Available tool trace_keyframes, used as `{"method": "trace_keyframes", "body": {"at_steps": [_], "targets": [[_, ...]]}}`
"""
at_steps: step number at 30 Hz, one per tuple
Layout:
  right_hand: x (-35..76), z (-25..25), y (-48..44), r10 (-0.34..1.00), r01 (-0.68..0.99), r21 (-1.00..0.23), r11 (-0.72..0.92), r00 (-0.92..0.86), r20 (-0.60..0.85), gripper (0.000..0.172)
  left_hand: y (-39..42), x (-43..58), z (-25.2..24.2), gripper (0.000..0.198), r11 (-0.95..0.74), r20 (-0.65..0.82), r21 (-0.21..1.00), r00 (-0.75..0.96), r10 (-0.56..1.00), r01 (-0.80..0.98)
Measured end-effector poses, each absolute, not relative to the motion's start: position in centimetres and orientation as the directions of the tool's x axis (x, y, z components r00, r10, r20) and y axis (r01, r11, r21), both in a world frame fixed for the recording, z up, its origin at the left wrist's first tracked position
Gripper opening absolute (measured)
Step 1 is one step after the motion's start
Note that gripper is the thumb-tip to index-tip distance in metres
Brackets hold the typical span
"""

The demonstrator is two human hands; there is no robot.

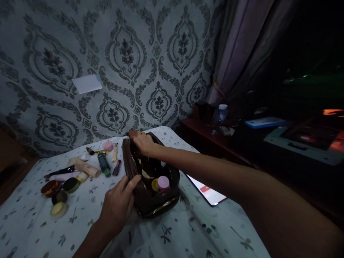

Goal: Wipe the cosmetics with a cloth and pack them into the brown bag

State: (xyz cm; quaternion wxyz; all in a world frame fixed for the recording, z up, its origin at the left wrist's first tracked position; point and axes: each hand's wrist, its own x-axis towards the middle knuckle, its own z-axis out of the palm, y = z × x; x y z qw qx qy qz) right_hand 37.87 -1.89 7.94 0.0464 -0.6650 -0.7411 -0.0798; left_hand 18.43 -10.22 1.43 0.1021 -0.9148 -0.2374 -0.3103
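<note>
A brown zippered bag [158, 202] lies open on a printed cloth. My left hand [120, 200] holds the near left side of its opening, fingers closed on the edge. My right hand [144, 144] reaches across to the far end, its fingers bent over the rim beside a tan tab [134, 133]; some fingertips are hidden. Inside the bag are a small jar with a pink lid [163, 183], a yellow round item [155, 184] and other shapes too dark to name.
Left of the bag lie several cosmetics, among them a green bottle [104, 165], a beige tube [87, 167] and a pale yellow jar [58, 209]. A lit phone [210, 192] rests to the right. Behind it, a clear bottle [220, 115] stands on a dark red surface [198, 126].
</note>
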Motion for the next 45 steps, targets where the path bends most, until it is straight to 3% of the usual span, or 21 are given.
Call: {"method": "trace_keyframes", "body": {"at_steps": [7, 15, 24, 28, 31, 33, 37, 42, 45], "targets": [[37.7, 7.7, -1.4, 0.98, 0.991, 0.079, 0.11, -0.121, 0.159, 0.034, -10.1, 18.2, 1.2, 0.048, -0.866, 0.588, -0.006, 0.702, 0.402, 0.501], [38.6, 8.5, -2.2, 0.982, 0.99, 0.051, 0.131, -0.137, 0.129, 0.042, -10.2, 18.3, 1.6, 0.051, -0.861, 0.565, -0.016, 0.715, 0.412, 0.509], [38.4, 10.2, -2.7, 0.986, 0.995, -0.076, 0.067, -0.054, 0.16, 0.023, -10.3, 18.2, 2.3, 0.055, -0.86, 0.505, 0.003, 0.742, 0.441, 0.51], [38.1, 12.5, -4.0, 0.975, 0.987, -0.151, 0.059, -0.024, 0.222, 0.029, -10.4, 18.1, 2.7, 0.055, -0.858, 0.479, 0.035, 0.745, 0.464, 0.512], [36.8, 13.5, -6.2, 0.944, 0.97, -0.203, 0.132, -0.061, 0.323, 0.034, -10.7, 18.0, 2.9, 0.053, -0.86, 0.451, 0.091, 0.749, 0.486, 0.503], [35.5, 13.3, -8.1, 0.865, 0.919, -0.317, 0.234, -0.048, 0.499, 0.028, -10.8, 17.8, 2.8, 0.051, -0.861, 0.466, 0.18, 0.73, 0.501, 0.476], [32.4, 11.0, -12.1, 0.732, 0.802, -0.334, 0.495, -0.178, 0.658, 0.025, -10.3, 16.4, 1.5, 0.043, -0.814, 0.516, 0.357, 0.63, 0.58, 0.458], [28.3, 6.1, -14.6, 0.684, 0.672, -0.369, 0.642, -0.284, 0.672, 0.027, -8.4, 12.4, -0.1, 0.022, -0.752, 0.491, 0.365, 0.572, 0.657, 0.549], [26.1, 3.0, -14.3, 0.758, 0.587, -0.517, 0.623, -0.287, 0.586, 0.023, -6.2, 9.5, 0.0, 0.023, -0.651, 0.398, 0.321, 0.525, 0.752, 0.688]]}}
